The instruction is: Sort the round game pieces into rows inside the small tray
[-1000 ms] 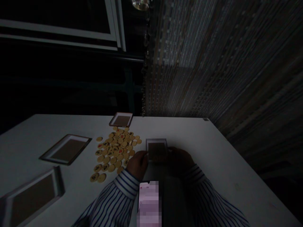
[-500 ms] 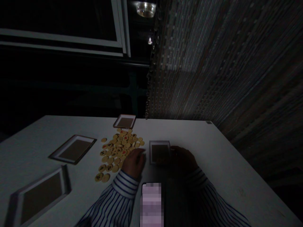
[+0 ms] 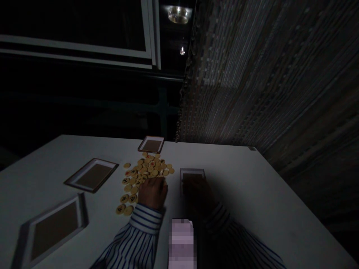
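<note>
Tan discs (image 3: 155,173), some marked black or red, lie by left hand (image 3: 152,192), grip unclear, as with right hand (image 3: 198,192).

From here, the round pieces (image 3: 150,169) bear black or red characters, illegible; the phone screen (image 3: 182,244) is pixelated.

Hanging string curtain (image 3: 241,86), pale frame (image 3: 157,37), round lamp (image 3: 178,15), lit phone (image 3: 182,244)

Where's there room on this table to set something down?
Mostly right of the right hand, out to the right edge of the table. Another patch lies between the left trays and its far edge. It's crowded where discs lie by the left hand.
</note>
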`<state>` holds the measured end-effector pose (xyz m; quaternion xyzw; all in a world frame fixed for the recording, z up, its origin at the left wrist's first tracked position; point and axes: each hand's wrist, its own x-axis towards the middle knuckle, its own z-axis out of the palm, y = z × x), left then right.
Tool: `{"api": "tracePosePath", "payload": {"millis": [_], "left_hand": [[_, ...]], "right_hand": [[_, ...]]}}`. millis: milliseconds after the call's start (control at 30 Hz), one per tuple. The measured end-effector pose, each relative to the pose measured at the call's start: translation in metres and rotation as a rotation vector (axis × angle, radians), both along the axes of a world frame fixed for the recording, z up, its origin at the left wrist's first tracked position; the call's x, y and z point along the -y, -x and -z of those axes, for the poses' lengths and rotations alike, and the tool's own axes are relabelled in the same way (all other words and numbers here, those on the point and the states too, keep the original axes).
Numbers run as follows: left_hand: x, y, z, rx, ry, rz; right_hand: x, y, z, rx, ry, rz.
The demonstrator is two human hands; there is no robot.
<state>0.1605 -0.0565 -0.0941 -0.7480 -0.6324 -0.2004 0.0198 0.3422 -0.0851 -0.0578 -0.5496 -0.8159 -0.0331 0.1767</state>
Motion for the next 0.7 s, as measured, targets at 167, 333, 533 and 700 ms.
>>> {"api": "tracePosePath", "payload": {"millis": [167,333,533,700], "left_hand": [[0.003,-0.002,-0.005,-0.016,0.005,-0.025],[0.004,-0.003,-0.007,-0.034,0.003,0.0],[0.004,-0.003,-0.007,-0.027,-0.005,-0.004],[0.004,-0.004,-0.007,-0.037,0.021,-0.015]], "right_hand": [[0.001,0.001,0.014,-0.016,-0.087,-0.052],[0.002,0.0,0.021,-0.065,-0.129,-0.045],[0.004,0.001,0.022,-0.094,-0.149,-0.042],[0.003,0.0,0.023,-0.087,-0.148,-0.061]]}}
